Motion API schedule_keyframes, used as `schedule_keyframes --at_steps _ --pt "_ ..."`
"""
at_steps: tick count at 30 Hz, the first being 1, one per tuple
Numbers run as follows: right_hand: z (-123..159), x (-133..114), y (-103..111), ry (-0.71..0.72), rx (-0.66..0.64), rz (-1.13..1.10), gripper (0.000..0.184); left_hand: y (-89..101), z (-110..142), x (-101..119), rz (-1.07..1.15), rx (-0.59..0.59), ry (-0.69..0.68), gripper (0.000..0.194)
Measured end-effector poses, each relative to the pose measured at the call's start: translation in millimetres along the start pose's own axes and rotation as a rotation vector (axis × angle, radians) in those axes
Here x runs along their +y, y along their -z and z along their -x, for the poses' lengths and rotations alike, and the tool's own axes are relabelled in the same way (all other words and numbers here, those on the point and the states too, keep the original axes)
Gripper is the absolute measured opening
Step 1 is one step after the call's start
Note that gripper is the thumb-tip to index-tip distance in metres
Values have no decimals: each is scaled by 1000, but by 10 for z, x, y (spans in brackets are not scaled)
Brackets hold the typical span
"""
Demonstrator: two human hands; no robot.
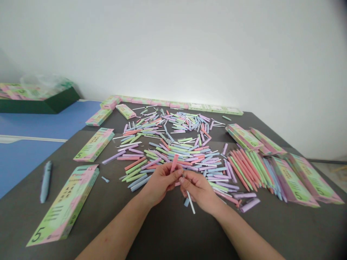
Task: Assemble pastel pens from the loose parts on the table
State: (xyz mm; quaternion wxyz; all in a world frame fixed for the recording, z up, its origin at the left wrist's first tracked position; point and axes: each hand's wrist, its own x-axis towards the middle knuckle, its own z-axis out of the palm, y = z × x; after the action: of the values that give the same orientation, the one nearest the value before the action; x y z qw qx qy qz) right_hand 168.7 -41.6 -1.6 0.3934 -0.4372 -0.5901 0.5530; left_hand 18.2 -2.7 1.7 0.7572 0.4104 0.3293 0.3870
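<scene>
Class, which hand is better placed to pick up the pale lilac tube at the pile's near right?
Right, probably: the right hand is nearer the pale lilac tube, though it holds a thin white stick; the left hand lies farther, pinching a pink tube.

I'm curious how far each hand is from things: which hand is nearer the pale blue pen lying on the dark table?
The left hand is nearer: the pale blue pen lies well off to its left. The right hand is farther, on the left hand's other side.
</scene>
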Motion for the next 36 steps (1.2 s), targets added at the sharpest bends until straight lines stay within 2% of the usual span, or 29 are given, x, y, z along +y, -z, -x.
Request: schedule_keyframes --at_steps 5,8,16,19,24,29,36 --pt "-34 -24 -15 22 52 -73 23 -7 3 21 -30 11 -1 28" --pt "-41 -37 -30 9 67 -116 25 -15 7 25 -17 10 21 27" --pt "-34 -40 18 41 108 -55 30 3 13 41 -38 -30 29 28" --pt "-56 -64 106 82 247 -130 25 -8 17 52 -102 -24 3 31" --pt "-79 -158 276 267 570 -285 14 -63 46 81 -224 -26 -34 35" --pt "-80 -248 343 407 697 -317 9 -124 89 135 -273 -14 -33 29" --pt "-78 -264 389 479 780 -319 8 -128 86 125 -223 22 1 32"
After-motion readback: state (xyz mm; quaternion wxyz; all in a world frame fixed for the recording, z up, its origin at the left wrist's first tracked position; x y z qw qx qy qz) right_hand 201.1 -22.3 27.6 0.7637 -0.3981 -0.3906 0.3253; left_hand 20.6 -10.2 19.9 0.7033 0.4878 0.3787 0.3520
